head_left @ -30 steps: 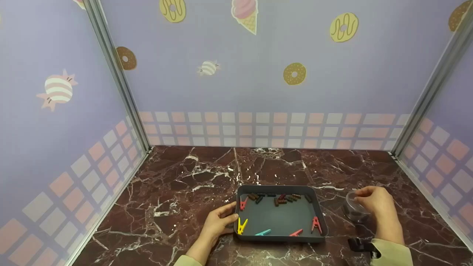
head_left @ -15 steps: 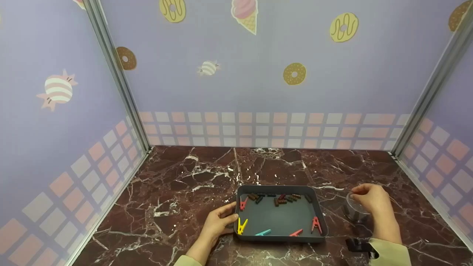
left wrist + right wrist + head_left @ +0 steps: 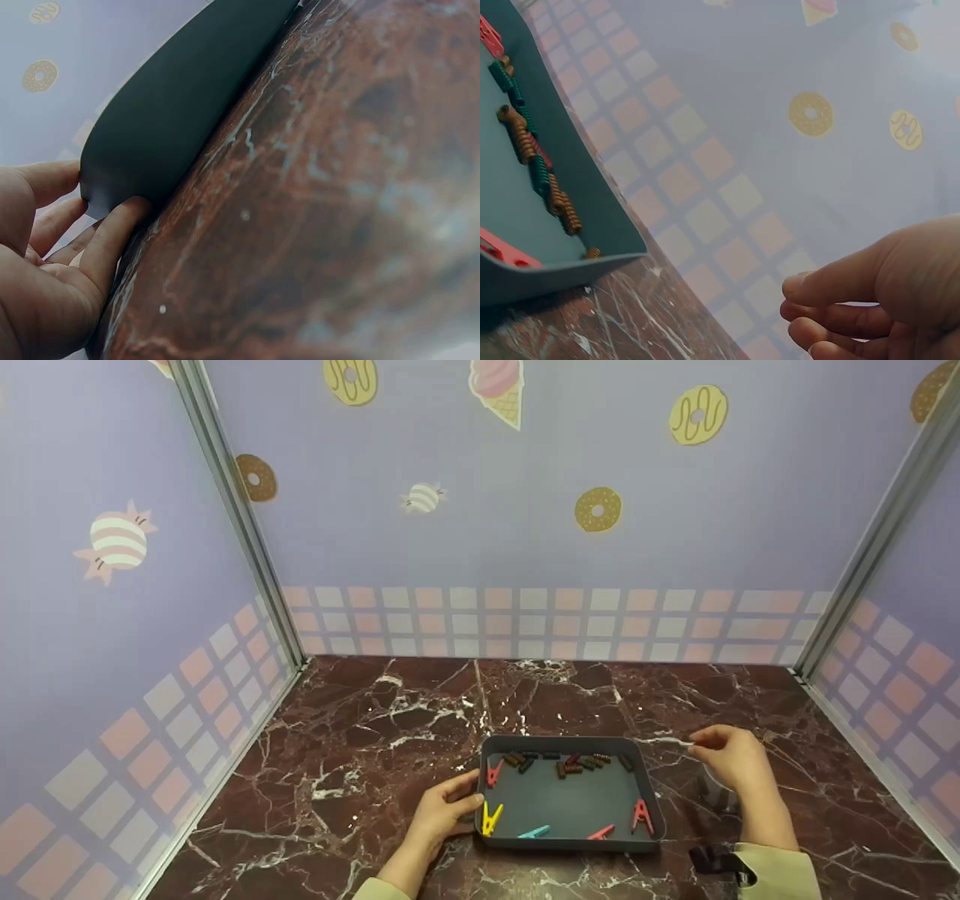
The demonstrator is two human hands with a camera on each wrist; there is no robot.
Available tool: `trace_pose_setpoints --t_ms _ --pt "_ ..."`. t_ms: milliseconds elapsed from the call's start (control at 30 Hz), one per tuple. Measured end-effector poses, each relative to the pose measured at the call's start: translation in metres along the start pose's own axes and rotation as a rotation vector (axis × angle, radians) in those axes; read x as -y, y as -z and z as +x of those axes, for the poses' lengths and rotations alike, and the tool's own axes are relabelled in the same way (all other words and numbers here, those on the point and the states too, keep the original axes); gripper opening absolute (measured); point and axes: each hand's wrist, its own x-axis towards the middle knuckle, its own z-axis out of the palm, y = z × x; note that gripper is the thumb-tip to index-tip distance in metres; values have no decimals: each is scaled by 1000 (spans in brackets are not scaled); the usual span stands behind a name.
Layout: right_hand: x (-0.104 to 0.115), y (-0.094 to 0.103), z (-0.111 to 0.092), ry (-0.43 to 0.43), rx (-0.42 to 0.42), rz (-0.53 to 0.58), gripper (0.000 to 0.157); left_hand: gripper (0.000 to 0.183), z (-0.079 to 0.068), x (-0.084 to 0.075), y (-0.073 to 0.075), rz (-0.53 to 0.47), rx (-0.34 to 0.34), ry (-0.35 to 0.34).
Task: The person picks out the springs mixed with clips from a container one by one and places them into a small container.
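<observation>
A dark grey rectangular tray [image 3: 574, 844] holds several small coil springs [image 3: 538, 176] in brown, green and red along its far wall. Red clothespins [image 3: 641, 816], a yellow clothespin [image 3: 491, 819] and a blue clothespin [image 3: 535, 832] sit by its other walls. My left hand [image 3: 442, 810] grips the tray's left side; the left wrist view shows its fingers against the outer wall near a corner. Past the tray's right wall, my right hand [image 3: 735, 765] hovers with thumb and fingers close together, nothing visible between them. Below it stands a clear cup [image 3: 710, 789] with dark contents, partly hidden by the hand.
The dark red marbled tabletop [image 3: 360, 765] carries the tray and cup. Patterned lilac panels [image 3: 517, 540] close off the back and both sides, joined by metal posts [image 3: 244, 525] at the corners.
My right hand has risen off the cup's rim and moved left toward the tray. The left hand and the tray have stayed put.
</observation>
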Motion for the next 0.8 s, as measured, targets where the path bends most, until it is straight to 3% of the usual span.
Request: trace_pose_setpoints --t_ms 267,567,800 --pt "18 -22 1 57 5 14 23 54 1 0 0 -4 -1 4" --pt "44 -60 0 113 16 49 22 54 0 0 0 -39 14 13" --pt "56 -93 -2 160 6 -42 33 54 -1 -1 2 -10 25 30"
